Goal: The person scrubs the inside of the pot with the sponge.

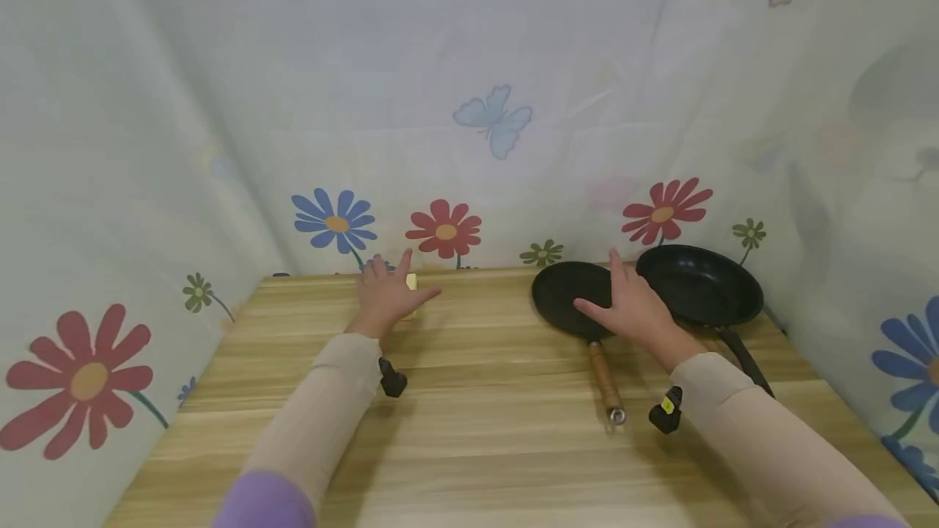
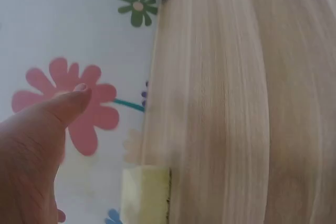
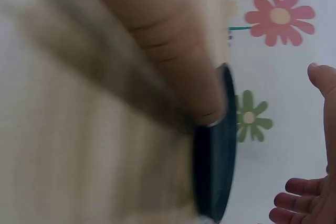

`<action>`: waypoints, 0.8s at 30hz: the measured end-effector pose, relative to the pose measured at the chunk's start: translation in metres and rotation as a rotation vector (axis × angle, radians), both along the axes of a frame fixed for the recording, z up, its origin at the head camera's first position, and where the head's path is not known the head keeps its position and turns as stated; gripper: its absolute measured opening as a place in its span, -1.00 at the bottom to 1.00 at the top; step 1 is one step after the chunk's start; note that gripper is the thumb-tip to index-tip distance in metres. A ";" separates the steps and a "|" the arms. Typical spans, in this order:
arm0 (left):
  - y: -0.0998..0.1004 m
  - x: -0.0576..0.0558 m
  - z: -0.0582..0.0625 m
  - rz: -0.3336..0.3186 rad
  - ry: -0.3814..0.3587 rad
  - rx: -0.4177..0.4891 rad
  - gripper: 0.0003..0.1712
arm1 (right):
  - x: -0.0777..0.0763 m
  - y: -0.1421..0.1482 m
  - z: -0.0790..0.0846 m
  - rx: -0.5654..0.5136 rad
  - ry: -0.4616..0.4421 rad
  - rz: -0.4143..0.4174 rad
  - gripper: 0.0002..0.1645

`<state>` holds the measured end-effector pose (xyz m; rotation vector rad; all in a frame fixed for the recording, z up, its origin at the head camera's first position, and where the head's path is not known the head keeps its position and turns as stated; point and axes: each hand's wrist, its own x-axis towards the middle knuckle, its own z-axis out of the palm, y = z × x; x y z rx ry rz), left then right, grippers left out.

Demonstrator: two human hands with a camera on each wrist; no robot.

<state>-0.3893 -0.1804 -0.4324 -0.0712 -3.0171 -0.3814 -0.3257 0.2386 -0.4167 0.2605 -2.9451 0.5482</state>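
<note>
My left hand point(image 1: 387, 292) is spread with fingers apart over the far left of the wooden tabletop, holding nothing. Partly hidden behind it is a small pale yellow block point(image 1: 412, 280), which also shows below the thumb point(image 2: 68, 109) in the left wrist view. My right hand point(image 1: 632, 306), fingers extended and thumb out, hovers between two black pans and overlaps both. The shallow frying pan point(image 1: 561, 296) has a wooden handle point(image 1: 605, 377) directed at me; that handle looms large and blurred in the right wrist view. Right of it is the deeper frying pan point(image 1: 700, 288).
The deeper pan's black handle point(image 1: 742, 357) slants toward the table's right side, partly behind my forearm. A flower-patterned curtain point(image 1: 499, 210) hangs along the far edge and both sides of the wooden tabletop point(image 1: 484, 406). Small black devices sit at both wrists.
</note>
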 end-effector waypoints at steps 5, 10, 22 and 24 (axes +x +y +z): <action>-0.007 -0.014 -0.017 0.031 -0.016 0.123 0.26 | 0.017 0.007 -0.022 0.025 -0.018 0.003 0.40; -0.008 -0.021 -0.030 0.032 -0.035 0.152 0.11 | 0.035 0.006 -0.033 0.070 -0.070 0.055 0.21; -0.010 -0.019 -0.029 0.051 -0.047 0.168 -0.13 | 0.052 -0.015 -0.043 0.010 -0.190 0.090 -0.42; -0.009 -0.019 -0.030 0.047 -0.052 0.173 -0.13 | 0.053 -0.014 -0.044 -0.003 -0.185 0.082 -0.48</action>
